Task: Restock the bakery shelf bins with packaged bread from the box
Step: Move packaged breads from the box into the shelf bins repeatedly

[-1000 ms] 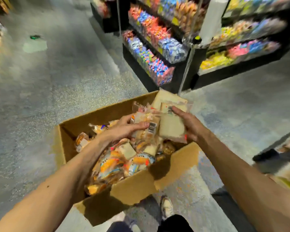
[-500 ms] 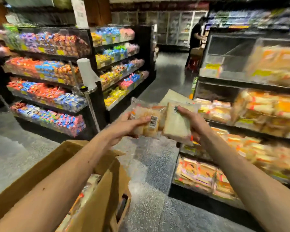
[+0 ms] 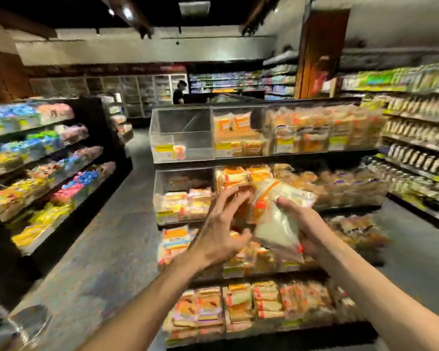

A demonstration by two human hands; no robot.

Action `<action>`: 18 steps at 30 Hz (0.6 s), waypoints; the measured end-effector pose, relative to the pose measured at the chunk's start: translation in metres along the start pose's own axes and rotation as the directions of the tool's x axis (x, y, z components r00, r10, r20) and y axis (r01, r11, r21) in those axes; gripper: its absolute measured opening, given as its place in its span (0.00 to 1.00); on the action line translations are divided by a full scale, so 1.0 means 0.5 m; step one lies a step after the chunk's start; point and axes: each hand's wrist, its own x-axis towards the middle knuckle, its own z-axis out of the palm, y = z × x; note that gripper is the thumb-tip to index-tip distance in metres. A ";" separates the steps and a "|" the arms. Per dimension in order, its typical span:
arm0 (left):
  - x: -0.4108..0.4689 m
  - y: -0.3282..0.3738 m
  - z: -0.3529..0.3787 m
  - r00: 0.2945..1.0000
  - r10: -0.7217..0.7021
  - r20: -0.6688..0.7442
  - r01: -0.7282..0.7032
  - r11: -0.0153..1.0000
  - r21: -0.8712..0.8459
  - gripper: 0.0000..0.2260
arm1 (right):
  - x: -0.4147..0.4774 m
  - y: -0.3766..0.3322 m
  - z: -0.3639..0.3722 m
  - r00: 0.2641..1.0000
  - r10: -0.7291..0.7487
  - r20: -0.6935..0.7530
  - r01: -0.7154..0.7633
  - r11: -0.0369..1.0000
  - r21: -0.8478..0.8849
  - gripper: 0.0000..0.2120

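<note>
White sliced bread in a clear bread packet [image 3: 276,224] sits just right of centre in the frame. You hold it in your right hand [image 3: 308,224], with the thumb across its front and the fingers curled round behind. Your left hand [image 3: 219,231] is just beside it, left of centre, with its fingers spread and bent toward an orange-marked packet [image 3: 260,209] that touches the white one. The blur hides whether that hand pinches the packet or only touches it.

Both hands are raised in front of the bakery shelf [image 3: 264,157], whose tiers fill the middle and lower frame with stacked packaged bread. On its top tier stand clear bins [image 3: 180,127]; the leftmost has a yellow label on its front. Grey floor [image 3: 99,249] runs up the left side, past a shelf of bright packets [image 3: 48,173]. Far back, at top centre, stands a person in dark clothes [image 3: 179,93].
</note>
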 end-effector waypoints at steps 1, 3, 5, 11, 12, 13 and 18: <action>0.027 0.020 0.032 1.000 -0.016 0.019 0.017 0.996 -0.082 0.27 | 0.007 -0.020 -0.045 0.999 -0.022 -0.030 0.022 1.000 0.007 0.34; 0.076 0.055 0.095 0.996 -0.078 0.032 0.083 0.975 -0.207 0.18 | 0.014 -0.053 -0.129 0.996 -0.039 -0.082 0.040 0.999 0.011 0.38; 0.122 0.084 0.155 0.991 -0.132 0.031 0.136 0.954 -0.266 0.12 | 0.021 -0.080 -0.202 0.991 -0.055 -0.118 0.055 0.998 -0.008 0.35; 0.232 0.091 0.305 0.960 -0.166 0.226 0.251 0.869 -0.426 0.29 | 0.067 -0.135 -0.364 0.970 -0.113 -0.216 0.104 0.993 -0.050 0.35; 0.253 0.084 0.328 0.946 -0.155 0.285 0.270 0.863 -0.426 0.32 | 0.079 -0.140 -0.385 0.965 -0.112 -0.236 0.102 0.993 -0.057 0.38; 0.273 0.075 0.352 0.928 -0.140 0.344 0.287 0.860 -0.423 0.34 | 0.092 -0.144 -0.408 0.962 -0.108 -0.252 0.093 0.993 -0.069 0.39; 0.395 0.003 0.492 0.824 0.006 0.566 0.168 0.952 -0.256 0.35 | 0.190 -0.161 -0.520 0.956 -0.082 -0.282 0.036 0.986 -0.164 0.30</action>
